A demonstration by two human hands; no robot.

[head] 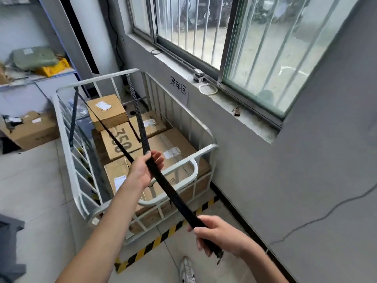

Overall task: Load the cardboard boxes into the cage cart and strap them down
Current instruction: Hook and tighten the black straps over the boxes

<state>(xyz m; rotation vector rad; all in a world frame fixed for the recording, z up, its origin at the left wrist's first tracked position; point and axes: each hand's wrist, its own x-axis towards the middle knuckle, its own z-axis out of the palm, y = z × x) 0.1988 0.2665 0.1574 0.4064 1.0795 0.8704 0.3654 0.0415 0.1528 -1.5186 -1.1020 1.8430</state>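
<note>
Left hand (142, 170), right hand (218, 235) grip strap (172, 189), end (buckle, perhaps) blurred

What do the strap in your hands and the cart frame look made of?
Strap: likely woven fabric webbing, matte black; it is flat, with a ribbed texture. Cage cart: seemingly metal tube, painted glossy white; smooth bent corners, welded-looking bars.

Barred window (193, 27), paper sign on wall (179, 87), yellow crate (53, 68), striped floor tape (150, 245)

Stacked cardboard boxes (163, 139) fill white cage cart (95, 79) beneath black strap (173, 193).
</note>
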